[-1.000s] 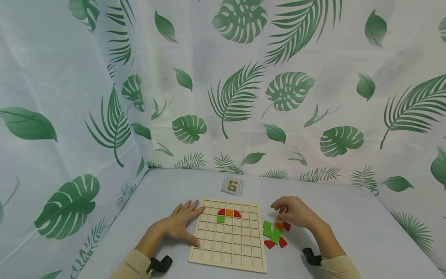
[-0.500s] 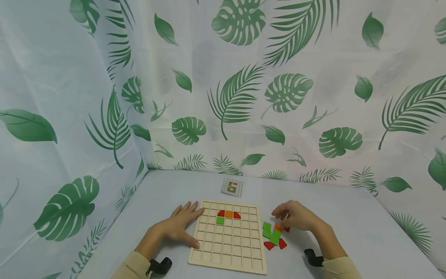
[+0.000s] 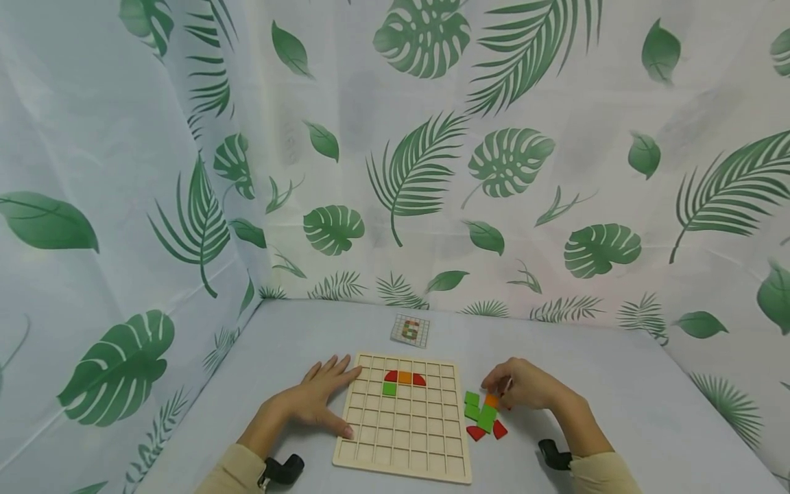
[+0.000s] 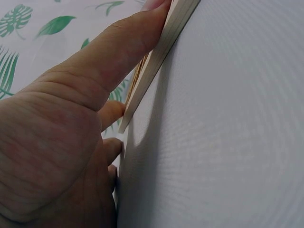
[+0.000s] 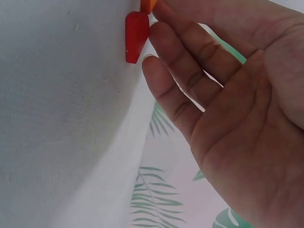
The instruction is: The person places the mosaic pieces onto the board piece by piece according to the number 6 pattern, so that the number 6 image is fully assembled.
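In the head view a pale wooden grid board [image 3: 404, 439] lies on the table. Set in it are two red rounded pieces [image 3: 391, 376], an orange square [image 3: 404, 377] and a green square [image 3: 389, 389]. My left hand [image 3: 311, 401] spreads over the board's left edge, its thumb [image 4: 123, 47] resting on the rim. To the right of the board, my right hand [image 3: 527, 384] has thumb and forefinger at a loose orange square [image 3: 491, 401], seemingly pinching it; the thumb's contact is hidden in the right wrist view. Beside its fingertips lies a red piece [image 5: 137, 37].
Loose green squares [image 3: 487, 418] and red pieces [image 3: 500, 429] lie right of the board, near the right hand. A small patterned card [image 3: 410, 331] sits behind the board. Leaf-printed cloth [image 3: 432, 206] hangs at the back and left of the white table.
My right hand has come down and slightly towards me, its fingers reaching the loose orange square and covering most of a red piece. My left hand stays on the board.
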`<state>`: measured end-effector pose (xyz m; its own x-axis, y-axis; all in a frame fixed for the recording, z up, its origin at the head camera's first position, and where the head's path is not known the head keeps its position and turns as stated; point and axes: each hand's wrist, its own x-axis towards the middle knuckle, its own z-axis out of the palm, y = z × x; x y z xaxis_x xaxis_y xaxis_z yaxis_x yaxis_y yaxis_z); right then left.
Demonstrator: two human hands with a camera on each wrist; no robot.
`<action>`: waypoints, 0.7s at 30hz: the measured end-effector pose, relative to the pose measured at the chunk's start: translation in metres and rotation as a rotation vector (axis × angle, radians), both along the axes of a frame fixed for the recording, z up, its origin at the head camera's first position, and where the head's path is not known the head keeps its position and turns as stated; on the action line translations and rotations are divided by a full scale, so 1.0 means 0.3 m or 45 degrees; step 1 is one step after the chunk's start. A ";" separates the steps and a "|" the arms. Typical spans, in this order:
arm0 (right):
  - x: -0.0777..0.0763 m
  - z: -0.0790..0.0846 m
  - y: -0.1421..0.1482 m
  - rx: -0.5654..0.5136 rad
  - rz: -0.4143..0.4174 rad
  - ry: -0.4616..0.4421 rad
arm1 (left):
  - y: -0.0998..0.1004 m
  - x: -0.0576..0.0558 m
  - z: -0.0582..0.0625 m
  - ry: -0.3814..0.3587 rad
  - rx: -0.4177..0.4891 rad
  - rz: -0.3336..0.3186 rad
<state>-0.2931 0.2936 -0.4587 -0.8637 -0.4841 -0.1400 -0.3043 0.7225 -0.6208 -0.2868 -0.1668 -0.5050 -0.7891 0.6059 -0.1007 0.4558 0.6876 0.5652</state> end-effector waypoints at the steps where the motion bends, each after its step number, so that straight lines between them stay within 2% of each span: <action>1: 0.001 0.000 0.000 0.003 0.001 0.004 | 0.000 0.000 0.000 -0.001 0.000 0.000; 21: 0.007 -0.012 -0.024 0.053 -0.018 -0.018 | 0.001 0.003 0.005 -0.007 0.006 0.006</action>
